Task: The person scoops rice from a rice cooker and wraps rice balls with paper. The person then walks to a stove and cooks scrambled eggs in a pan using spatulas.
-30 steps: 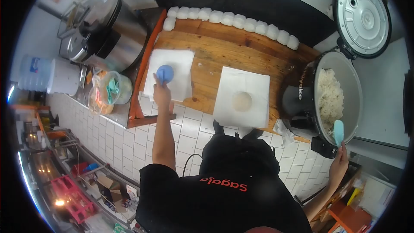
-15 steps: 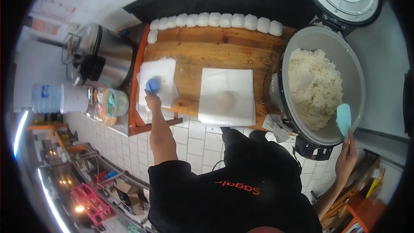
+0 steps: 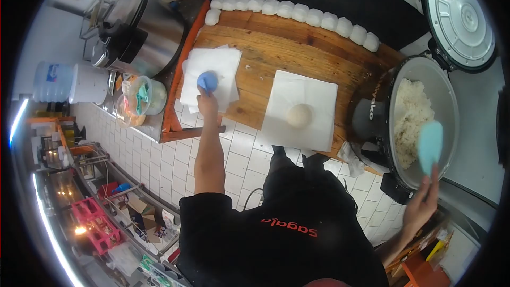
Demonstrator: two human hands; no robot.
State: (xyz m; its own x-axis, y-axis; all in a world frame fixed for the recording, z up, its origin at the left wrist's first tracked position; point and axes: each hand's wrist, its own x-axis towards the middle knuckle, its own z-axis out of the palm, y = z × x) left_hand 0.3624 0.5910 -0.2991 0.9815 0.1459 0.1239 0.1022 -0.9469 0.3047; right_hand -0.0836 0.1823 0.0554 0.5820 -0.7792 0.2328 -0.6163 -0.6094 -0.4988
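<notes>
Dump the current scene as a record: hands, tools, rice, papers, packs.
left_hand: left hand gripping blue round tool
blue_tool_position: over left papers; contact unclear
right_hand: right hand gripping teal paddle
paddle_position: at the cooker opening; contact with rice unclear
rice: heap of rice inside cooker
lid: lid open
right_papers: right papers bearing pale round mound
packs: white packs lined along table far edge, one nearer at the left end
</notes>
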